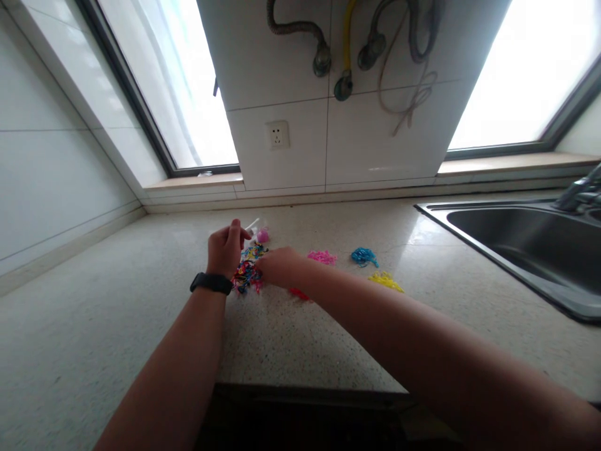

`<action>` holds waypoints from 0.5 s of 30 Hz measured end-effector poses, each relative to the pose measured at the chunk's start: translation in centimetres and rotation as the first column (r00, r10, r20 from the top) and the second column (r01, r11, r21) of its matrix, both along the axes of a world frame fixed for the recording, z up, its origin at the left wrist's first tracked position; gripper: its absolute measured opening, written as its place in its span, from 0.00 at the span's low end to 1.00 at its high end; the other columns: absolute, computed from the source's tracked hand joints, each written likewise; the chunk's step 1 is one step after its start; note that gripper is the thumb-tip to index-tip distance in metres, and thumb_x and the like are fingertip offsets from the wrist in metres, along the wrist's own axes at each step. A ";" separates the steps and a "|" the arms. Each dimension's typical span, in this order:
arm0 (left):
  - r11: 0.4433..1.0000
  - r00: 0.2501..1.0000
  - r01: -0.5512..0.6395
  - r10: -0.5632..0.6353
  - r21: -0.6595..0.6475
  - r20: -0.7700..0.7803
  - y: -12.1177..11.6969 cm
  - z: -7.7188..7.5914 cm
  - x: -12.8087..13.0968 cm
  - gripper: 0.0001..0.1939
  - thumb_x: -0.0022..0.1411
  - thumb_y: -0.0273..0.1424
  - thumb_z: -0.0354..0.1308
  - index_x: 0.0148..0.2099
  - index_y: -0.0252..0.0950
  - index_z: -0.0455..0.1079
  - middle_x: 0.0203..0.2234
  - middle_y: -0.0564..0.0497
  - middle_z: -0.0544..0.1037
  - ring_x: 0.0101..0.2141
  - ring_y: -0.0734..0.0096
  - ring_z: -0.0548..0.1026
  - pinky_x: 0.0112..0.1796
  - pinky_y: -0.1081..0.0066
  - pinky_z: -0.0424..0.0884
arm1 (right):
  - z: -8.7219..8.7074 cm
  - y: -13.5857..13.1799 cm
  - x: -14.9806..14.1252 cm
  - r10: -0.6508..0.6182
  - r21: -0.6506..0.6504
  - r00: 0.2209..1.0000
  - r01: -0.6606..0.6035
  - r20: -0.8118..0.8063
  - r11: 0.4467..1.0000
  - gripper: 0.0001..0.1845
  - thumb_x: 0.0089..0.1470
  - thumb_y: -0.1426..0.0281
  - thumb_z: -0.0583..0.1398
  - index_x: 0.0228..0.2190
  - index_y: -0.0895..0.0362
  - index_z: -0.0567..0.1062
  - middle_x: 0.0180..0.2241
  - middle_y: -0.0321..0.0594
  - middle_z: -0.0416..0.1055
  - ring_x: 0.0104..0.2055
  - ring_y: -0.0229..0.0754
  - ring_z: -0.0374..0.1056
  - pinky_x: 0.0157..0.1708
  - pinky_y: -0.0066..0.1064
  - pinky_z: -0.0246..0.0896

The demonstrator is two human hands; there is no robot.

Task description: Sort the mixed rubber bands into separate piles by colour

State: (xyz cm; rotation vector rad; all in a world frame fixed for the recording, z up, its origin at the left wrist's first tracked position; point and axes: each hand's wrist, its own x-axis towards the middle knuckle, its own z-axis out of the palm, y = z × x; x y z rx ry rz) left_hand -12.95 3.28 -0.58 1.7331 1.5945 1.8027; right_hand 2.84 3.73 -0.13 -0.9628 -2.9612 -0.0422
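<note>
Pink heap (322, 257), blue heap (364, 256), yellow heap (385, 281)

A mixed heap (245, 279) lies between the front and back edges of the bench (286, 351). The right hand (280, 266) reaches into it. The left hand (226, 248) is just beside it. I cannot tell if their fingers are together or apart.

The right hand (280, 265) touches a multicoloured pile (245, 279) beside the left hand (228, 247); a blue pile (364, 255) and yellow pile (385, 281) lie right.
</note>
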 end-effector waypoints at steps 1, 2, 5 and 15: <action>1.000 1.000 -0.003 0.003 -0.001 -0.006 0.0 0.0 0.0 0.28 0.70 0.45 0.47 0.23 0.36 0.73 0.13 0.54 0.63 0.17 0.73 0.63 0.22 0.71 0.59 | -0.1 0.1 0.0 -0.007 0.005 1.000 0.007 -0.010 1.000 0.14 0.61 0.70 0.56 0.42 0.58 0.81 0.42 0.50 0.80 0.43 0.50 0.77 0.37 0.34 0.68; 1.000 1.000 -0.007 0.007 -0.003 -0.013 0.0 0.0 0.0 0.28 0.70 0.44 0.47 0.23 0.36 0.73 0.13 0.54 0.63 0.17 0.73 0.63 0.22 0.71 0.59 | -0.2 0.1 -0.1 -0.013 0.010 1.000 0.013 -0.019 1.000 0.13 0.61 0.70 0.57 0.41 0.58 0.81 0.43 0.51 0.80 0.43 0.50 0.76 0.37 0.34 0.69; 1.000 0.999 -0.021 0.021 -0.007 -0.026 -0.1 0.0 0.0 0.28 0.70 0.44 0.47 0.22 0.36 0.73 0.13 0.54 0.64 0.17 0.74 0.63 0.22 0.71 0.58 | -0.4 0.2 0.0 -0.024 0.024 0.999 0.025 -0.039 0.999 0.13 0.60 0.69 0.58 0.41 0.58 0.81 0.44 0.51 0.80 0.44 0.51 0.76 0.37 0.34 0.68; 1.000 0.999 -0.007 0.006 -0.018 -0.041 0.0 -0.1 0.2 0.27 0.69 0.45 0.47 0.23 0.36 0.73 0.13 0.54 0.63 0.17 0.73 0.63 0.21 0.71 0.58 | 3.0 0.0 5.7 0.008 -0.018 0.977 -0.013 -0.214 1.000 0.11 0.61 0.66 0.59 0.39 0.54 0.81 0.38 0.43 0.80 0.38 0.44 0.73 0.33 0.30 0.56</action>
